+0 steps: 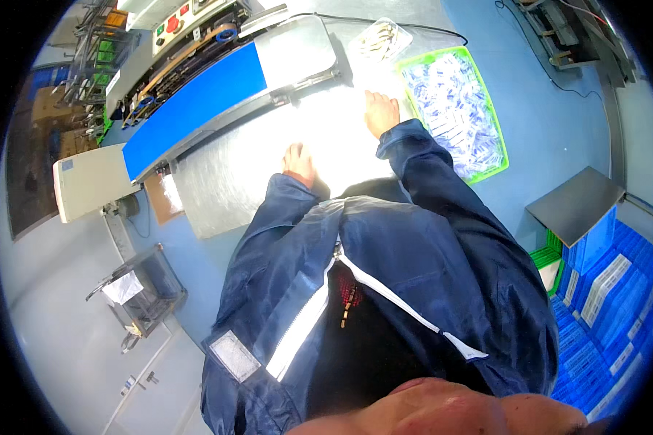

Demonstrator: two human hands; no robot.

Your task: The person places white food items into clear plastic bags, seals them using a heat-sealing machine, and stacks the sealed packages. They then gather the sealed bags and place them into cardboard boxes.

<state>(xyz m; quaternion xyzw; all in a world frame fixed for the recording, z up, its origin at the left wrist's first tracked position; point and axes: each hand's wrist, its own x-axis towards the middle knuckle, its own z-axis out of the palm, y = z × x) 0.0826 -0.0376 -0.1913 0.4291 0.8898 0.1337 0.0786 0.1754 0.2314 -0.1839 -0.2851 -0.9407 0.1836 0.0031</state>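
My left hand (299,164) is over the front part of a brightly lit metal worktable (212,204). Glare washes out its fingertips, so whether it holds anything is unclear. Farther forward and to the right, my right hand (382,113) is just left of a bright green plastic basket (492,117). Its fingers look bent, and their undersides are hidden. Many small clear-and-blue plastic pieces (446,103) fill the basket. Behind it is a clear plastic tray (405,39) with several thin pale pieces inside.
A machine with a blue conveyor belt (196,103) and a metal end plate (299,49) spans the table's far left. A black cable (392,24) crosses behind the tray. Blue crates (604,304) are stacked at right; a metal-framed stand (147,291) is at lower left.
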